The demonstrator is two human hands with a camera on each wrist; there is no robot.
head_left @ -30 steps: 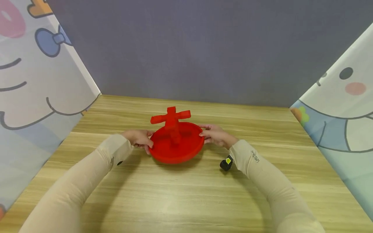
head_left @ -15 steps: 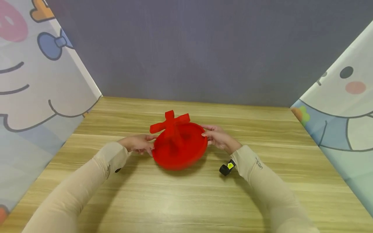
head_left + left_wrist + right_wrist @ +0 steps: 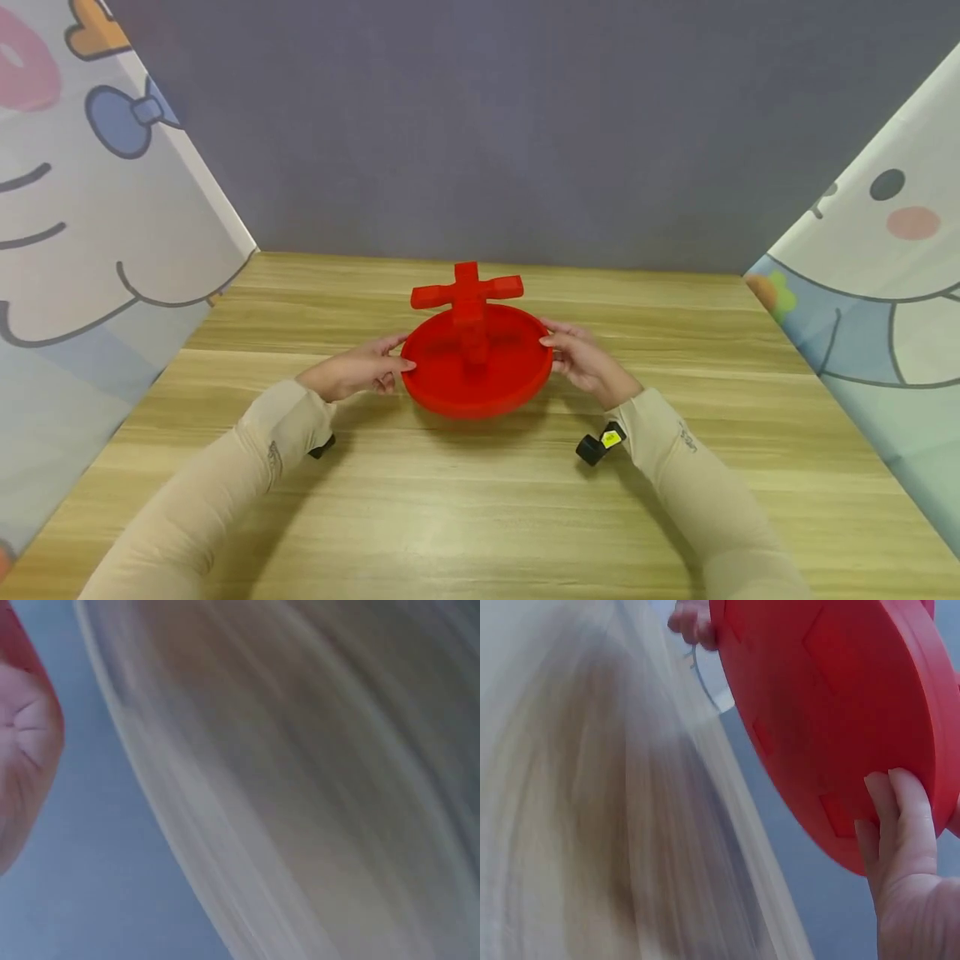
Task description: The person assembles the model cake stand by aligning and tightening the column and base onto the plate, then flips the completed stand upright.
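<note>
A red round dish-like base (image 3: 442,379) carries a central post topped by a cross of stubby arms (image 3: 466,287). Its exact kind is not clear. My left hand (image 3: 351,372) grips the base's left rim, thumb on top. On the opposite rim my right hand (image 3: 588,362) holds it, thumb above and fingers underneath. A shadow falls on the table below the raised base. The right wrist view shows the flat underside (image 3: 817,697) with several squarish patches, and my right fingers (image 3: 911,806) pressed against it. Only part of my left hand (image 3: 26,750) appears in the left wrist view.
The wood-grain table (image 3: 450,517) runs back to a grey panel (image 3: 480,133). Cartoon-printed sheets (image 3: 112,250) flank it on both sides. A black wrist device with a yellow label (image 3: 600,443) hangs under my right sleeve.
The red piece, held in both hands, has shifted to the right. It tilted half a second ago and now sits more level, its cross turned back. Both hands keep their hold.
</note>
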